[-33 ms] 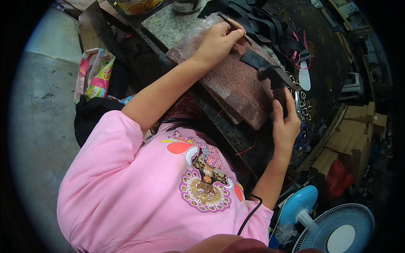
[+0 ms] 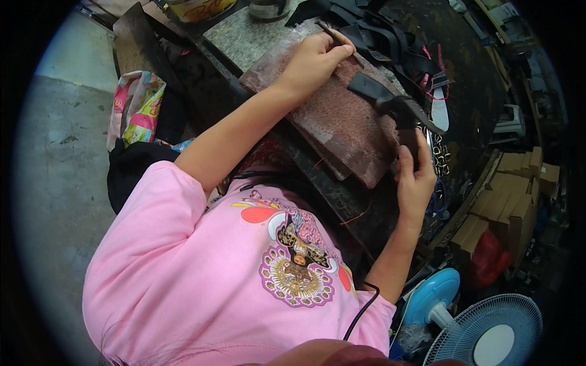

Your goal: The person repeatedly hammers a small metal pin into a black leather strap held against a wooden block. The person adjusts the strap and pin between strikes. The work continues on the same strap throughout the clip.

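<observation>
My left hand (image 2: 317,64) is closed round a thin dark rod-like tool (image 2: 329,32), above the far part of a worn reddish-brown slab (image 2: 342,131). My right hand (image 2: 415,183) grips the handle of a dark claw hammer (image 2: 406,113) at the slab's right side. Its head is slightly blurred and its curved claw points to the right. A short flat black strap piece (image 2: 365,86) lies on the slab between my hands, close to the hammer head. The tip of the rod-like tool is hidden.
Black straps (image 2: 378,39) lie heaped beyond the slab, with pink cords (image 2: 441,61) near them. Grey stone (image 2: 235,33) extends past the slab's far left. Blue-handled scissors (image 2: 437,198) and metal rings (image 2: 441,155) sit to the right. A fan (image 2: 488,335) stands at lower right.
The hammer has shifted slightly right and toward me, with my right hand moving a little along with it. My left hand has stayed nearly in place.
</observation>
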Motion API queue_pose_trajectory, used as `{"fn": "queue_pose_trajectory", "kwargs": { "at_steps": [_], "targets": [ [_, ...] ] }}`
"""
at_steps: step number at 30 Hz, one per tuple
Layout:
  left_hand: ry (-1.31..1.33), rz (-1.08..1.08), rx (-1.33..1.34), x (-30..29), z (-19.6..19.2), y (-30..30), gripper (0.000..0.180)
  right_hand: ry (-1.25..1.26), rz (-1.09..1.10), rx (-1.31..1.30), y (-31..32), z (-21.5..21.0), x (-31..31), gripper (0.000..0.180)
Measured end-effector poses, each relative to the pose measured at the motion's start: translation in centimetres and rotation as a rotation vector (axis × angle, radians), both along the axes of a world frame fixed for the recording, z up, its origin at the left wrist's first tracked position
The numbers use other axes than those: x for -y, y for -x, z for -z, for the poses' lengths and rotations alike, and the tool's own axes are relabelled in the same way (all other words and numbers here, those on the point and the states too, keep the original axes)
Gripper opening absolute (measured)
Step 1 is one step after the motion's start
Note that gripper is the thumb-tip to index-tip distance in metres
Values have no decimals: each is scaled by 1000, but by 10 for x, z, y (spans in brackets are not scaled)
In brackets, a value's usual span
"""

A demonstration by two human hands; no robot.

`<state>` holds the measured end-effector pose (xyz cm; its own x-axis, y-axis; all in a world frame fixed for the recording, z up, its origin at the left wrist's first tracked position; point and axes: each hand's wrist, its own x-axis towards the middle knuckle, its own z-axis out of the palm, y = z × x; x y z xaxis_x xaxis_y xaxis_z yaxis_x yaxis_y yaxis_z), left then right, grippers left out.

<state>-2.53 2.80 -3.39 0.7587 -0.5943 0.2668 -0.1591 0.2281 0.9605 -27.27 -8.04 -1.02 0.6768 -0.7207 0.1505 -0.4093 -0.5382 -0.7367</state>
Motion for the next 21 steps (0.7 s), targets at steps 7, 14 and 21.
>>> {"fn": "queue_pose_trajectory", "kwargs": {
  "at_steps": [7, 14, 21],
  "targets": [
    [-246, 297, 112, 2, -24, -1, 21, -355, 106, 279, -19, -2, 42, 31],
    [-216, 547, 253, 13, -31, 7, 20, -442, 64, 326, -31, 2, 52, 34],
    [-466, 687, 393, 39, -40, -4, 14, -561, 24, 397, -38, 8, 43, 27]
  ]
}}
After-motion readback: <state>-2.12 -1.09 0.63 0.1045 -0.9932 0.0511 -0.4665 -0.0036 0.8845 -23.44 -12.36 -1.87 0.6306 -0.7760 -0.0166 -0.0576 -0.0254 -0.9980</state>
